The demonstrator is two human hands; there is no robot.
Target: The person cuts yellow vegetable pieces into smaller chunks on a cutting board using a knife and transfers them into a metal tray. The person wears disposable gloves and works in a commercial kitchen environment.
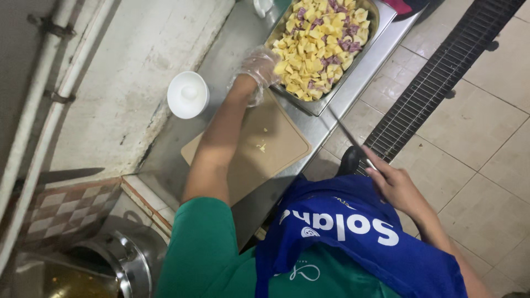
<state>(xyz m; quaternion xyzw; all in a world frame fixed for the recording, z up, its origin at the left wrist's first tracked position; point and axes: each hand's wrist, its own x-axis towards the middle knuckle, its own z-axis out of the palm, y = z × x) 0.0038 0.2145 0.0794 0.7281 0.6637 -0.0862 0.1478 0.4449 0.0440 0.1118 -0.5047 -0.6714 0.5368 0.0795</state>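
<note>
The left hand (258,69), in a clear plastic glove, rests at the near edge of a steel tray (369,34), its fingers loosely curled among the yellow and purple cubes (320,44) piled there; whether it grips any is hard to tell through the glove. The tray sits on a steel counter (232,38), its long axis running away toward the upper right. Just below the hand lies a tan cutting board (276,146) with a few scraps on it, and a white bowl (187,95) stands to its left. The bare right hand (396,187) is closed round the handle of a knife (349,134), held out over the tiled floor (486,127) beside the counter, blade pointing up-left toward the tray.
</note>
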